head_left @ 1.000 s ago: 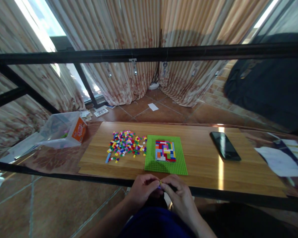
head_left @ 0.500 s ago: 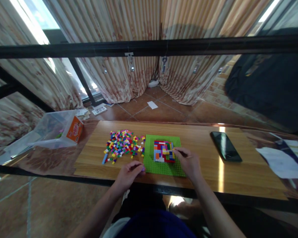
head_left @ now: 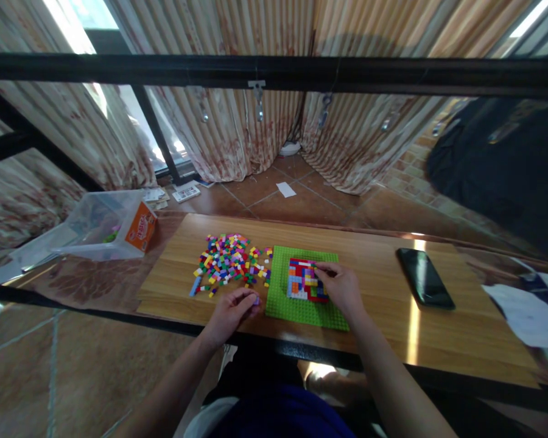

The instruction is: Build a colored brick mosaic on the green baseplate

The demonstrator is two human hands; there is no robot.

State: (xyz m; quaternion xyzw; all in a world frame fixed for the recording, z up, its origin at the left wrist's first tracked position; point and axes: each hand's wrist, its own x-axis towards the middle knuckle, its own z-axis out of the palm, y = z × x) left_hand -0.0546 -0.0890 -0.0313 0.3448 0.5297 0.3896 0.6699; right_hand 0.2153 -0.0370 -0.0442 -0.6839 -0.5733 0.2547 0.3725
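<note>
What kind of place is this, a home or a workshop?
Most likely a room in a home, used as a small hobby corner. Patterned curtains hang to a tiled floor, and a wooden board holds a green baseplate, loose coloured bricks and a phone.

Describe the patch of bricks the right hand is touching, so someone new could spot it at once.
On the wooden board lies a green baseplate. Near its far middle sits the brick patch, under the right hand fingertips. Unlike the loose brick pile to the left, it is one flat, tightly packed rectangle.
</note>
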